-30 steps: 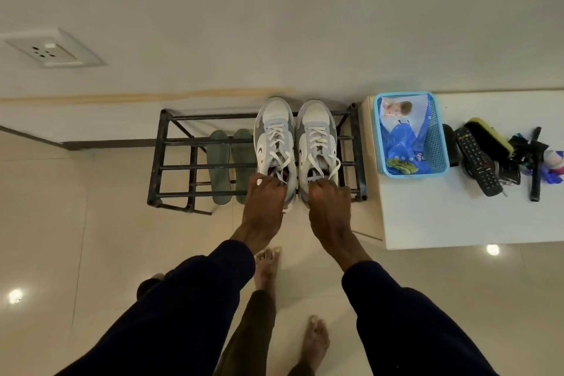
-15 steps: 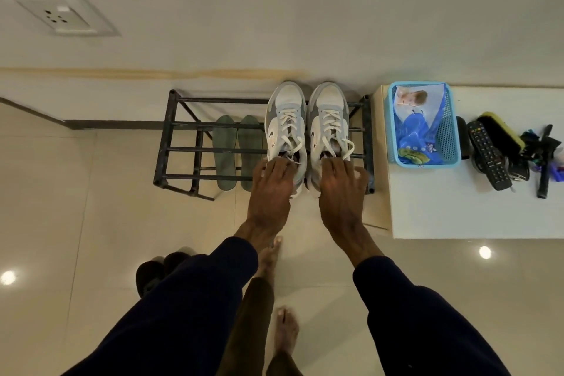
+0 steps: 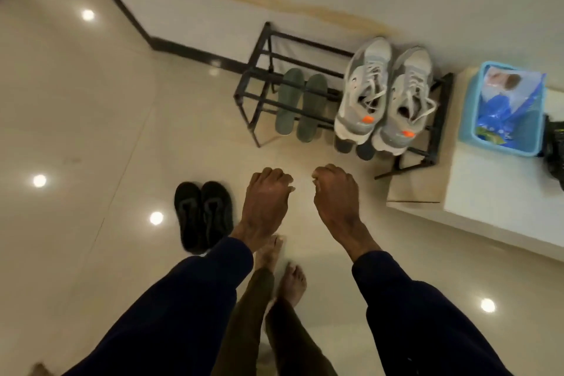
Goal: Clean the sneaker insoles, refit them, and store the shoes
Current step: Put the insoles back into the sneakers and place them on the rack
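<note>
The left hand (image 3: 265,201) and right hand (image 3: 335,195) hover side by side over the floor, a little apart, fingers curled under and holding nothing. Beyond them the grey sneakers (image 3: 363,85) sit paired at the right end of the black rack (image 3: 441,119), heels at its front edge. Black shoes (image 3: 203,217) lie on the floor left of the hands.
</note>
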